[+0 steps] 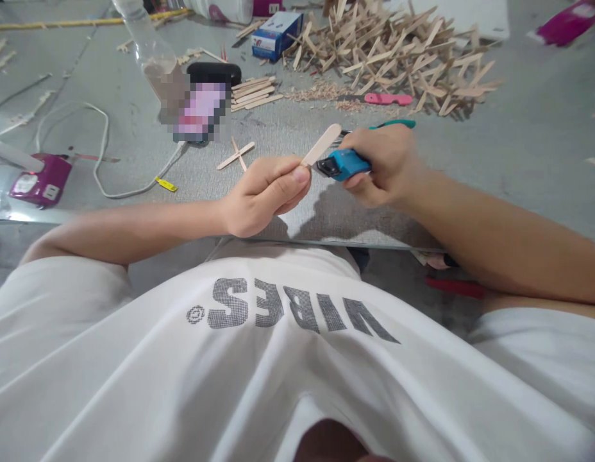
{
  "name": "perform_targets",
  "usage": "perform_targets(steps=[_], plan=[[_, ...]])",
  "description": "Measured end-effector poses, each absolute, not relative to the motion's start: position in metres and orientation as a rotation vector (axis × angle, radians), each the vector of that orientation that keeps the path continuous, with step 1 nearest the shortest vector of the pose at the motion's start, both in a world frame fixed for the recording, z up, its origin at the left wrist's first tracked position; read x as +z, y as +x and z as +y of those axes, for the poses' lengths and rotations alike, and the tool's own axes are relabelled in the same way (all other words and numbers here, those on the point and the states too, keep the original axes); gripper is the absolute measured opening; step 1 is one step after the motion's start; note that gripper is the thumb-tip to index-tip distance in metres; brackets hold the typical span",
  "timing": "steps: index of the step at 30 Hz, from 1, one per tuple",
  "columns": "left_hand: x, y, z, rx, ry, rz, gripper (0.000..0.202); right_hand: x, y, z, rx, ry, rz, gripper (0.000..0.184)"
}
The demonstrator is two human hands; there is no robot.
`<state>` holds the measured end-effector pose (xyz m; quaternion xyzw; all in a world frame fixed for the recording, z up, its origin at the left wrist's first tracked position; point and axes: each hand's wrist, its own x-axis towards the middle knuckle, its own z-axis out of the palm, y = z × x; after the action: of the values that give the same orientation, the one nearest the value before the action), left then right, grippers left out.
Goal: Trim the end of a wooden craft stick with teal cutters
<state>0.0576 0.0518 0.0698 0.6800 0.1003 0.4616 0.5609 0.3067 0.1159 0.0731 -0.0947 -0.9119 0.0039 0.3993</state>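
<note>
My left hand (271,192) pinches a wooden craft stick (322,144) near its lower end, its rounded tip pointing up and right. Closed round a blue utility knife (350,165) is my right hand (386,160); the knife's dark front end sits right beside the stick. Whether the blade touches the wood I cannot tell. Behind my right hand lies a tool with teal handles (398,123), partly hidden. Two crossed sticks (236,156) rest on the table left of the held stick.
A large pile of joined sticks (398,51) spreads across the back. Nearer are a pink-handled blade (388,99), wood shavings (321,92), loose sticks (254,93) and a blue box (277,35). At left are a phone (204,109), a bottle (153,58), a white cable (105,147) and a purple plug adapter (41,179).
</note>
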Motion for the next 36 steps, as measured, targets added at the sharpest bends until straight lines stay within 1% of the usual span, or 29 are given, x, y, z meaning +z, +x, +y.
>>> perform_targets(steps=[5, 7, 10, 12, 16, 19, 24, 28, 32, 36], plan=[[0.068, 0.056, 0.054, 1.015, 1.636, 0.184, 0.066, 0.069, 0.307, 0.118, 0.010, -0.267, -2.323, 0.057], [0.066, 0.055, 0.054, 1.009, 1.636, 0.166, 0.064, 0.069, 0.307, 0.118, 0.003, -0.251, -2.333, 0.056], [0.065, 0.055, 0.052, 1.028, 1.638, 0.134, 0.062, 0.071, 0.307, 0.116, 0.016, -0.198, -2.343, 0.050], [0.064, 0.055, 0.051, 1.032, 1.656, 0.137, 0.062, 0.071, 0.307, 0.115, 0.042, -0.201, -2.355, 0.049], [0.063, 0.055, 0.053, 1.021, 1.708, 0.155, 0.064, 0.068, 0.309, 0.114, 0.081, -0.250, -2.382, 0.056], [0.061, 0.054, 0.056, 1.036, 1.734, 0.178, 0.065, 0.067, 0.310, 0.112, 0.131, -0.284, -2.397, 0.057], [0.061, 0.054, 0.058, 1.059, 1.778, 0.230, 0.065, 0.065, 0.313, 0.110, 0.184, -0.442, -2.424, 0.071], [0.065, 0.054, 0.059, 1.117, 1.823, 0.274, 0.064, 0.064, 0.314, 0.111, 0.148, -0.444, -2.419, 0.071], [0.065, 0.054, 0.061, 1.188, 1.863, 0.345, 0.061, 0.064, 0.315, 0.113, 0.193, -0.587, -2.444, 0.075], [0.067, 0.057, 0.060, 1.230, 1.766, 0.422, 0.064, 0.062, 0.313, 0.113, 0.204, -0.579, -2.401, 0.073]])
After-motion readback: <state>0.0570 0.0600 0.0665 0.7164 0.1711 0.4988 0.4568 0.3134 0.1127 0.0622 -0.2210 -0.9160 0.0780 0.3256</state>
